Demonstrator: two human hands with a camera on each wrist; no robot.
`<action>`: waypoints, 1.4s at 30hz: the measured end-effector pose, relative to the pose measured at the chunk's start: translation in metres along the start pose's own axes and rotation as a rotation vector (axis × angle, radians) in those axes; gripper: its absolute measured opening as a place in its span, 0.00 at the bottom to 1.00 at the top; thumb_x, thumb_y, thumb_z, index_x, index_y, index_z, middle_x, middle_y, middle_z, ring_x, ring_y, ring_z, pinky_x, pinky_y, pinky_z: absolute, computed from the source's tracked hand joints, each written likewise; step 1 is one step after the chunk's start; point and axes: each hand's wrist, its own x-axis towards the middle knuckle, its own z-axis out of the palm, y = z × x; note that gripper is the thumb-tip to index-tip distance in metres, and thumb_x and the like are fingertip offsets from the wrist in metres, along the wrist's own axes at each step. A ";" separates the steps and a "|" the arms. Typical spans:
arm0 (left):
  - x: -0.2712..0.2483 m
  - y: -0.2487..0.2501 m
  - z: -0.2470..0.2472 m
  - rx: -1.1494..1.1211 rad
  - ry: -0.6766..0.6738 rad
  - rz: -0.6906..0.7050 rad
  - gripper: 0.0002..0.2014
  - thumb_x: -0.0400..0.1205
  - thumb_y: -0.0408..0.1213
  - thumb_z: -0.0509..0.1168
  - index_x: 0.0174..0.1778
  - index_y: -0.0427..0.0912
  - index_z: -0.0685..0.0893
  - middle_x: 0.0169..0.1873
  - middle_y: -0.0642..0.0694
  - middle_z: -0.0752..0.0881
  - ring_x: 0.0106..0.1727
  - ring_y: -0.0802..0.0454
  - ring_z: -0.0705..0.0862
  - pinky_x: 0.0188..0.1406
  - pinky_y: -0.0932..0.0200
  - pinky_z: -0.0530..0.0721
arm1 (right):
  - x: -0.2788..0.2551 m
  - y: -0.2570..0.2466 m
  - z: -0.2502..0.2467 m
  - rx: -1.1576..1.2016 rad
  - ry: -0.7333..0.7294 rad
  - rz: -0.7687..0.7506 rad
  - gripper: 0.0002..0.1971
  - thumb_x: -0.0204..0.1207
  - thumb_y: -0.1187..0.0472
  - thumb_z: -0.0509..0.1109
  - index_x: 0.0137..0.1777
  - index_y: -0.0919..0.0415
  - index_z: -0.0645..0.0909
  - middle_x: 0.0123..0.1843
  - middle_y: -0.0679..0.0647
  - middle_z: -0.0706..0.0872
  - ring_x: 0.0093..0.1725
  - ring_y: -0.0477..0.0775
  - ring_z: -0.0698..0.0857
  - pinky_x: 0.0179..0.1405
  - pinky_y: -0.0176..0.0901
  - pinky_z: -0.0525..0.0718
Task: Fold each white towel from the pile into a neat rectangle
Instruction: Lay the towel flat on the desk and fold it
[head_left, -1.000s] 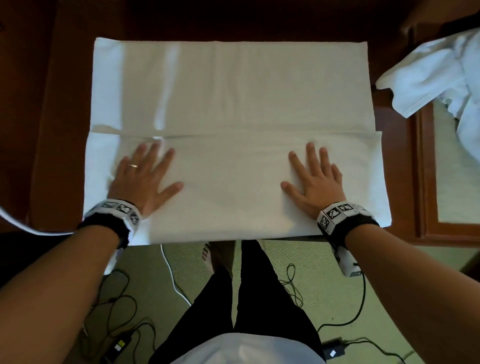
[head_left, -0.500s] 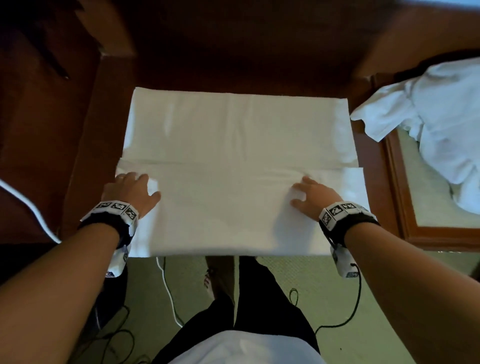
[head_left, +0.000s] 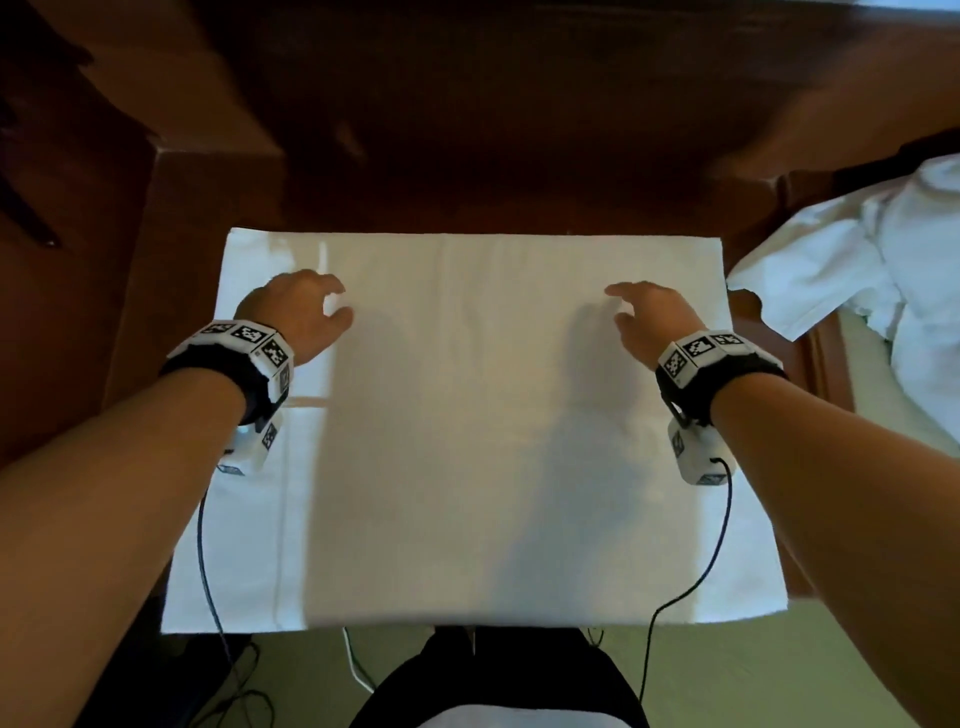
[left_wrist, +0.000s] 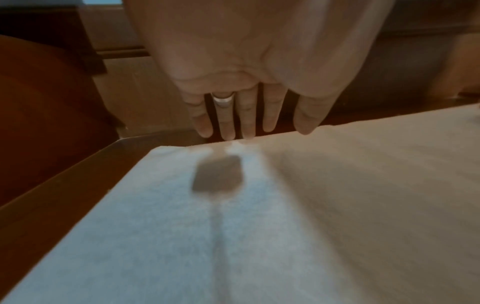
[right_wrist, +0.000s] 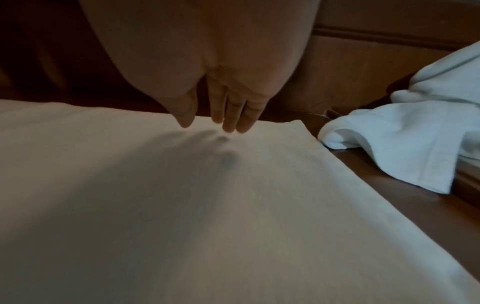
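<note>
The towel (head_left: 467, 426) lies flat on the dark wooden counter (head_left: 171, 249) in front of me, a broad rectangle that I judge is only part-folded, with more folds wanted to make it compact. My left hand (head_left: 298, 317) and right hand (head_left: 652, 317) hover near its far edge, fingers loosely extended and pointing down at the cloth, gripping nothing. To my right the pile of white towels (head_left: 878, 270) sits crumpled and unfolded, so most of the job remains. Below the counter's near edge I see greenish floor (head_left: 727, 675) with trailing cables, and dark wood panelling beyond.
</note>
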 end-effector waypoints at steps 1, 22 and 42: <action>0.015 0.000 0.001 0.069 0.002 0.025 0.26 0.87 0.52 0.62 0.80 0.48 0.73 0.78 0.42 0.76 0.76 0.36 0.74 0.71 0.38 0.76 | 0.013 0.003 -0.002 0.005 0.025 -0.009 0.23 0.86 0.66 0.61 0.80 0.54 0.71 0.80 0.58 0.74 0.76 0.61 0.74 0.75 0.52 0.72; 0.060 0.019 -0.059 0.218 0.278 0.219 0.09 0.79 0.35 0.70 0.49 0.38 0.77 0.43 0.31 0.86 0.42 0.30 0.85 0.46 0.44 0.74 | 0.055 0.023 -0.062 0.023 0.431 -0.094 0.11 0.75 0.57 0.70 0.48 0.66 0.83 0.43 0.64 0.85 0.43 0.69 0.84 0.50 0.58 0.82; -0.206 -0.051 0.094 0.373 0.289 0.325 0.13 0.74 0.48 0.66 0.46 0.42 0.84 0.40 0.39 0.81 0.41 0.36 0.83 0.45 0.40 0.70 | -0.222 0.065 0.099 -0.296 0.432 0.011 0.11 0.61 0.58 0.75 0.44 0.57 0.83 0.45 0.56 0.80 0.51 0.64 0.77 0.54 0.58 0.64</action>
